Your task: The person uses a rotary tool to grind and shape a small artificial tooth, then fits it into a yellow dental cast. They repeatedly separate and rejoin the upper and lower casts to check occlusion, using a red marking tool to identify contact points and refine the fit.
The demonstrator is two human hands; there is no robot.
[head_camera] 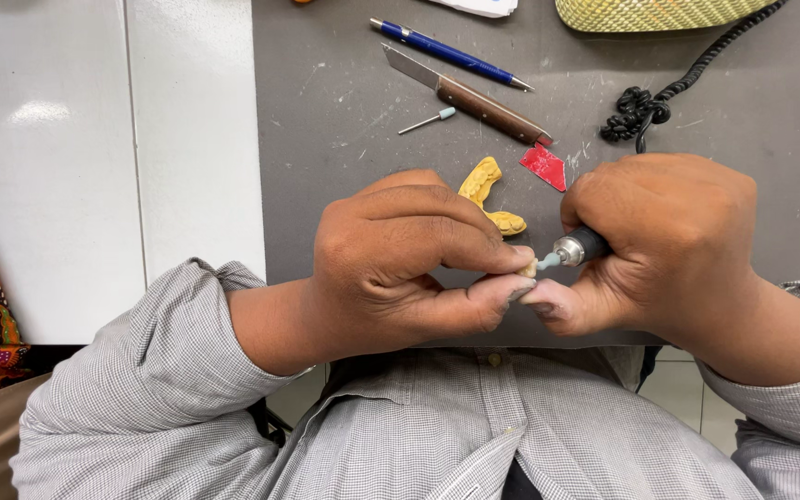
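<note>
— Both hands meet at the mat's (344, 120) near edge: left hand (400, 259) pinches a tiny pale piece (531, 268), right hand (673, 245) wraps a rotary handpiece (578, 248).

— How would it handle?

— Light, stiff, probably brittle; grip its sides by fingertip. Yellow cast (491, 194) at twelve o'clock, knife (474, 97) and pen (446, 54) beyond.

A white bench (94, 167) is covered at 12 o'clock by a dark grey mat (326, 185). On the mat are laid 1 blue pen (446, 53), 1 brown-handled knife (469, 96), 1 small pale-tipped bur (426, 120), 1 red wax piece (545, 167), 1 yellow dental cast (485, 190) and, at 1 o'clock, a black coiled cord (659, 97).
</note>
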